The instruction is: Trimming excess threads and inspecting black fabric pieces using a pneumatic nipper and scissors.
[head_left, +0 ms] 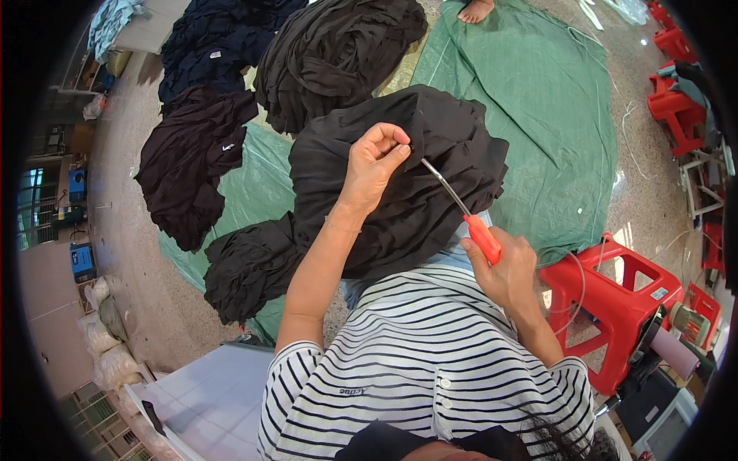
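A large heap of black cloth (453, 184) lies in front of my body, gathered in loose folds. My left hand (373, 165) is closed in a pinch on a raised bit of this cloth. My right hand (509, 273) is wrapped round a red-handled tool (483, 240) with a long, slim metal shaft. The shaft points up and left, its tip close to my left fingertips, against the cloth. Whether the tip touches the cloth, I cannot tell. My right fingers partly hide the handle, so the exact kind of tool does not show.
Several more piles of dark cloth (338, 58) lie beyond and to the left, on a green tarp (530, 131). Red plastic stools (615, 292) stand at the right. A white board-like panel (215, 392) is at the lower left. Someone's bare foot (476, 10) rests at the tarp's far edge.
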A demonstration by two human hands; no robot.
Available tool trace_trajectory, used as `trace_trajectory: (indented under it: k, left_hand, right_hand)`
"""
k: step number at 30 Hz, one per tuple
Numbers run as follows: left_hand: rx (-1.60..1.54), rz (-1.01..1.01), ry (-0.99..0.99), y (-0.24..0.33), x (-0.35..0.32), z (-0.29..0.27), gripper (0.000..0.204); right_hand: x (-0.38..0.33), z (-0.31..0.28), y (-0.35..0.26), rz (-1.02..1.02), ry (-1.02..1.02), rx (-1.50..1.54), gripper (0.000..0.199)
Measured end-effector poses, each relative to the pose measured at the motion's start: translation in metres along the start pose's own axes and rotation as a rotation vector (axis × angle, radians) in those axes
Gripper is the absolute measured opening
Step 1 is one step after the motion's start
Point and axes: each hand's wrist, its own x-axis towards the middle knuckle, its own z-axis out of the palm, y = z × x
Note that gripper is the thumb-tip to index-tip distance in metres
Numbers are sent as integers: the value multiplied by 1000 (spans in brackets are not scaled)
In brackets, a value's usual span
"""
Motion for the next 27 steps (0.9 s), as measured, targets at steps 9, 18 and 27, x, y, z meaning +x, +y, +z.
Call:
trace_trajectory:
  k: [9, 18, 27]
  left_hand:
    - [702, -27, -16, -7, 6, -26, 50]
    - [774, -62, -107, 3, 7, -34, 29]
    - [50, -189, 2, 17, 10, -33, 24]
  right_hand:
    - [0, 0, 8, 21, 74, 46, 30]
    - [-1, 2, 10, 37, 6, 68, 30]
    - [0, 4, 2, -15, -8, 84, 29]
